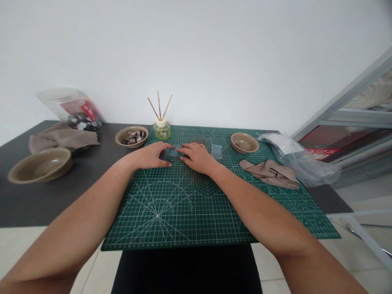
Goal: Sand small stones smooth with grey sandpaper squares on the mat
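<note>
On the green cutting mat (180,220), a small blue-grey patch (175,151), which looks like fabric, lies flat between my hands. My left hand (152,155) rests at its left side, thumb and forefinger apart, with a darker piece (164,154) partly under it. Fingers spread and flat, my right hand (198,157) touches the patch's right side. Behind the right hand a brown piece (198,142) shows, partly covered. A second blue-grey patch (216,151) lies just right of that hand, apart from it.
A bowl of dark and pale pieces (132,136) and a reed diffuser (162,128) stand behind my left hand. Farther left are another bowl (39,165), a brown cloth (64,140) and a clear jar (69,106). Rightward are a small bowl (244,143), crumpled cloth (271,173) and plastic bag (301,161).
</note>
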`<state>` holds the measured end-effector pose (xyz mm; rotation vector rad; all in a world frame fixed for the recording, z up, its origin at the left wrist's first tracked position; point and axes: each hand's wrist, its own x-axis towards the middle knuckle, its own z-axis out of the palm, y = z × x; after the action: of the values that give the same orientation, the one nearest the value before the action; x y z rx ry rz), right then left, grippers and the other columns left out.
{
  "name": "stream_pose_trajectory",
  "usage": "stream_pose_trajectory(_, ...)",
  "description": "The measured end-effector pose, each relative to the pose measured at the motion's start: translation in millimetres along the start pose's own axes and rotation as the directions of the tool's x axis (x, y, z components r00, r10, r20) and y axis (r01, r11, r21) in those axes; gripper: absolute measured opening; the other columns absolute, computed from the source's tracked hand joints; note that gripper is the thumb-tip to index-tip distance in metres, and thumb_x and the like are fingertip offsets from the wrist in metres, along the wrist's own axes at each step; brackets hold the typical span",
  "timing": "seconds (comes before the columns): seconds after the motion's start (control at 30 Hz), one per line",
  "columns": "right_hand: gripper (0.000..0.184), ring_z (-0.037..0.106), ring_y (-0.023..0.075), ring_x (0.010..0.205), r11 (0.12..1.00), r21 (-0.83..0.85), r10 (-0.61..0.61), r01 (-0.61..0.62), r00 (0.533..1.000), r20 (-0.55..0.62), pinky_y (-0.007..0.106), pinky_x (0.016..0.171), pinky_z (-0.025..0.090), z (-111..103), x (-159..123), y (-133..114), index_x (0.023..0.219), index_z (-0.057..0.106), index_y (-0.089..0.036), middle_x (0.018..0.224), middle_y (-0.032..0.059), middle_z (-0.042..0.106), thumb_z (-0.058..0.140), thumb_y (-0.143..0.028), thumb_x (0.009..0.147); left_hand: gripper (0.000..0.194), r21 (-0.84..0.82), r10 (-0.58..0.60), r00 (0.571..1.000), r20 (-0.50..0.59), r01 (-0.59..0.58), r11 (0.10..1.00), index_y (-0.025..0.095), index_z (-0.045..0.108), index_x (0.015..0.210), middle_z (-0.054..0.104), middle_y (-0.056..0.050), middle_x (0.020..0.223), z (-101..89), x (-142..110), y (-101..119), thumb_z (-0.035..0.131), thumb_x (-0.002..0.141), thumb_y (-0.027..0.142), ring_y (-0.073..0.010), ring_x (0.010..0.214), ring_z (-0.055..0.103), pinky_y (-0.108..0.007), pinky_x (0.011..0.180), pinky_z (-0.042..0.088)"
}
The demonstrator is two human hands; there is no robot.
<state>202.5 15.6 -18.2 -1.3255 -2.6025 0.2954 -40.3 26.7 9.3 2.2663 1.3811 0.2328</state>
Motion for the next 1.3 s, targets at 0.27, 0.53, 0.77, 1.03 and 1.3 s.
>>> stream_pose_trajectory(0.27, 0.061, 0.046, 0.0373, 0.160, 0.971, 0.012, 0.239, -0.239, 0.969, -0.057, 0.058, 0.129, 0.040, -32, -13, 27, 0.165, 0.054, -0.022, 0.173, 0.0156, 0.052, 0.062, -0.045, 0.109, 0.070, 0.040, -0.060, 0.997, -0.040, 0.061, 0.997, 0.014, 0.070, 0.144, 0.075, -0.019, 0.140, -0.7, 4, -5, 0.070, 0.081, 0.046, -0.0386, 0.118, 0.075, -0.047, 0.107, 0.057)
stream_pose_trajectory(0.53, 0.061, 0.055, 0.0421, 0.153, 0.901, -0.045, 0.434, -0.432, 0.897, 0.080, 0.055, 0.129, 0.042, -51, -22, 71, 0.157, 0.062, -0.010, 0.164, 0.0245, 0.059, 0.062, -0.045, 0.108, 0.063, 0.068, -0.049, 0.998, -0.043, 0.051, 0.996, 0.016, 0.074, 0.139, 0.079, -0.016, 0.129, 0.4, 6, -4, 0.065, 0.085, 0.047, -0.0359, 0.110, 0.076, -0.044, 0.104, 0.058)
stream_pose_trajectory(0.77, 0.058, 0.065, 0.0349, 0.145, 0.926, -0.005, 0.374, -0.377, 0.920, 0.119, 0.048, 0.124, 0.050, -62, -29, 80, 0.154, 0.066, -0.018, 0.159, 0.0184, 0.066, 0.075, -0.025, 0.097, 0.059, 0.094, -0.080, 0.984, -0.158, 0.096, 0.991, 0.018, 0.077, 0.135, 0.081, -0.010, 0.107, -2.8, 5, 3, 0.060, 0.086, 0.047, -0.0316, 0.094, 0.074, -0.041, 0.092, 0.057)
stream_pose_trajectory(1.03, 0.054, 0.076, 0.0352, 0.125, 0.875, -0.039, 0.483, -0.482, 0.867, 0.123, 0.045, 0.107, 0.058, -64, -28, 73, 0.144, 0.074, -0.016, 0.141, 0.0204, 0.076, 0.081, -0.018, 0.090, 0.046, -0.001, -0.040, 0.977, -0.209, 0.041, 0.999, 0.019, 0.079, 0.114, 0.071, -0.003, 0.080, -3.7, 2, 11, 0.052, 0.083, 0.042, -0.0242, 0.071, 0.062, -0.038, 0.079, 0.050)
stream_pose_trajectory(1.3, 0.015, 0.078, 0.0266, 0.086, 0.854, 0.000, 0.506, -0.520, 0.831, 0.232, 0.036, 0.079, 0.057, -79, -28, 66, 0.098, 0.088, -0.019, 0.093, 0.0100, 0.085, 0.076, -0.022, 0.090, 0.018, -0.246, 0.046, 0.951, -0.306, -0.126, 0.961, 0.023, 0.062, 0.089, 0.065, -0.002, 0.085, -0.8, 0, 14, 0.049, 0.082, 0.034, -0.0232, 0.086, 0.062, -0.037, 0.083, 0.052)
